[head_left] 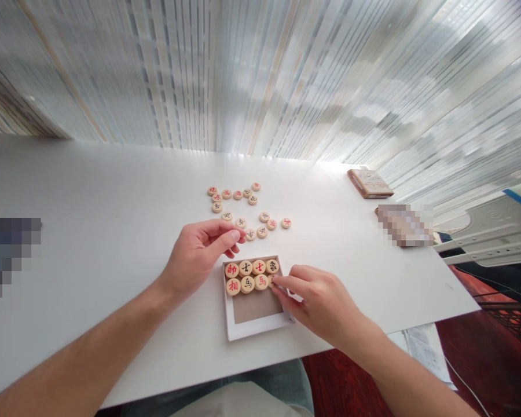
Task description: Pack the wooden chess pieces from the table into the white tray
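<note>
Right hand point(319, 295) pinches a round cream wooden disc point(271, 282) in a white cardboard box point(260, 330); left hand's point(202, 249) hold is unclear. Crowding could tilt the disc.

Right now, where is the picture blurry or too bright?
Head view: glare whitens the table along its far edge; the curtain looks smeared, its stripes fanning outward; pixel blocks cover a dark patch at left and a brownish patch at right; most boxed pieces look clear.

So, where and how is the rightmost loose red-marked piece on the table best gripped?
Likely by opposite edges of its rim, from above and the right: the round piece lies flat, marked face up, and another red-marked piece sits close on its left.
</note>
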{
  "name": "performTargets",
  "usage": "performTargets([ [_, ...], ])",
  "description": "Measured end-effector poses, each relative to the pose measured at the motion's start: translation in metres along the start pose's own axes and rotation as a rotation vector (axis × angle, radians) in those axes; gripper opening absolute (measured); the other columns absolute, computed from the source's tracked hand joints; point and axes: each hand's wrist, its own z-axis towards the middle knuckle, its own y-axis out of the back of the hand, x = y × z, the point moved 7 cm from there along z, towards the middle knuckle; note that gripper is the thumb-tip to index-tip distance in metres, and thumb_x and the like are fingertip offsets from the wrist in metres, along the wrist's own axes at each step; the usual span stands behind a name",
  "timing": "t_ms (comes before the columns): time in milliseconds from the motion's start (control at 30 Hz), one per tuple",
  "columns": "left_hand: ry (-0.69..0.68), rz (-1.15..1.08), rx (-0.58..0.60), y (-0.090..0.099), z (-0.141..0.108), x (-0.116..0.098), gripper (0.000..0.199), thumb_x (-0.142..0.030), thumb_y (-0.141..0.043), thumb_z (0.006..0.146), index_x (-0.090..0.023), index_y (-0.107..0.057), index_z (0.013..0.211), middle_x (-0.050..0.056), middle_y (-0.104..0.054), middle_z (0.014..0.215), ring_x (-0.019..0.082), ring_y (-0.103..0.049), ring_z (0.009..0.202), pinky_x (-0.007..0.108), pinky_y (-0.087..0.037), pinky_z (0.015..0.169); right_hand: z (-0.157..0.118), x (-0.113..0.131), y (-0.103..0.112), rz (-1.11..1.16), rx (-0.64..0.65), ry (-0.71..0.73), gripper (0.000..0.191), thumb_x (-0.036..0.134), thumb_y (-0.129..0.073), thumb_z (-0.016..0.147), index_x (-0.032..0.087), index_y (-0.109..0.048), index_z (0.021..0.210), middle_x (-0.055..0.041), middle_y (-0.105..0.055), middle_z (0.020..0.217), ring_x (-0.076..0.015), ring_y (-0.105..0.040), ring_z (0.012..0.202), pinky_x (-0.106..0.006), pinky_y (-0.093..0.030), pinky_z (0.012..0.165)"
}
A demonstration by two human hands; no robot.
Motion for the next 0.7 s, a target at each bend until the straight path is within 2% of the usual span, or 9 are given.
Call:
performTargets([
  [167, -0.007, 0.015, -0.007, 0.001, 0.000, -0.001, 0.018, -0.032, -0.078, 0.090, -0.017, -0.084, 0.083, 0.005, -0.079, 0.081, 0.016, -0.069, 0.070, 0.028, -0.061, 0.068, -0.001, -0.001, 0.003, 0.052, -0.005, -0.006, 0.015, 0.020, -0.068, 0.103, 0.018, -0.082, 0.102, -0.0029, -0.068, 0.073, -0.0173, -0.062, 0.061, -0.030, -0.040, 0.060],
  [333, -0.077, 0.080, -0.102, 0.016, 0.006, -0.007, 0.017, -0.032, -0.077, 0.088, -0.016, -0.083, 0.085, 0.005, -0.082, 0.084, 0.016, -0.070, 0.070, 0.029, -0.062, 0.069, 0.014, -0.010, 0.028, 0.206, -0.050, -0.036, 0.018, 0.025, -0.067, 0.105, 0.017, -0.083, 0.103, -0.0018, -0.070, 0.072, -0.0130, -0.059, 0.055, -0.027, -0.043, 0.056],
  [400, -0.132, 0.151, -0.173, 0.028, 0.010, -0.011, 0.018, -0.032, -0.076, 0.089, -0.016, -0.084, 0.087, 0.005, -0.081, 0.081, 0.016, -0.071, 0.070, 0.029, -0.062, 0.070, 0.030, -0.022, 0.041, 0.275, -0.100, -0.057, 0.020, 0.027, -0.067, 0.104, 0.017, -0.084, 0.099, -0.0012, -0.071, 0.070, -0.0115, -0.056, 0.053, -0.026, -0.043, 0.056],
  [500, -0.222, 0.298, -0.307, 0.052, 0.017, -0.017, 0.018, -0.033, -0.074, 0.089, -0.017, -0.083, 0.088, 0.004, -0.082, 0.085, 0.016, -0.072, 0.071, 0.029, -0.062, 0.072, 0.062, -0.053, 0.048, 0.385, -0.177, -0.186, 0.021, 0.031, -0.070, 0.100, 0.019, -0.085, 0.092, -0.0019, -0.074, 0.068, -0.0129, -0.056, 0.054, -0.028, -0.043, 0.055],
  [567, -0.252, 0.394, -0.376, 0.067, 0.024, -0.016, 0.022, -0.036, -0.071, 0.091, -0.018, -0.083, 0.088, 0.004, -0.083, 0.087, 0.017, -0.073, 0.072, 0.030, -0.062, 0.073, 0.085, -0.076, 0.044, 0.478, -0.217, -0.293, 0.023, 0.035, -0.072, 0.096, 0.019, -0.085, 0.087, -0.0012, -0.069, 0.061, -0.0142, -0.056, 0.053, -0.029, -0.041, 0.053],
  [700, -0.234, 0.500, -0.444, 0.090, 0.036, -0.005, 0.027, -0.040, -0.068, 0.091, -0.018, -0.083, 0.091, 0.006, -0.085, 0.094, 0.020, -0.077, 0.080, 0.032, -0.063, 0.079, 0.123, -0.101, 0.024, 0.586, -0.303, -0.362, 0.023, 0.037, -0.072, 0.092, 0.018, -0.084, 0.086, -0.0052, -0.075, 0.069, -0.0183, -0.064, 0.061, -0.031, -0.044, 0.056],
])
